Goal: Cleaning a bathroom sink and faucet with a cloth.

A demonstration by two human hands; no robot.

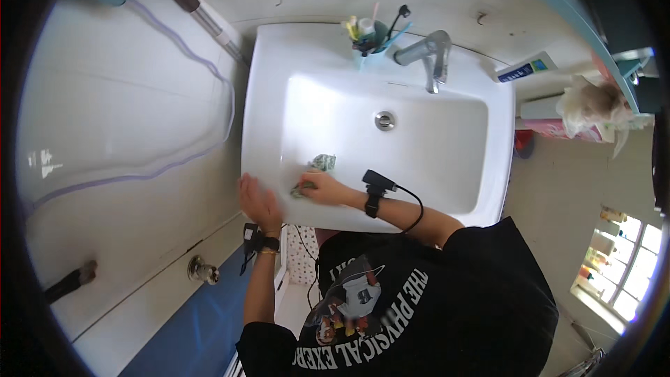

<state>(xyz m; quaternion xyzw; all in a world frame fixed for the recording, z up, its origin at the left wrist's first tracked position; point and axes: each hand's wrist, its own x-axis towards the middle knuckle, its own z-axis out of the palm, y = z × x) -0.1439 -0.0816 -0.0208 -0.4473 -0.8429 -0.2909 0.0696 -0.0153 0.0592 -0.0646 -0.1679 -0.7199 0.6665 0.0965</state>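
Note:
A white washbasin (391, 167) lies in front of me. My right hand (324, 187) reaches across its near left corner, fingers closed on a crumpled green-and-white cloth (324, 162). Part of the cloth sticks out beyond the fingers, and another bit shows under them against the basin's inner slope. At the basin's left outer edge is my left hand (259, 204), slightly blurred. Its fingers are stretched out and nothing shows in them. Each wrist wears a black strap with a small device.
A chrome faucet (434, 56) rises at the basin's back, beside a cup of toothbrushes (370, 36). The metal drain (384, 121) sits mid-basin. A toothpaste tube (525, 68) lies on the back right corner. Along the left wall hangs a lilac hose (216, 73).

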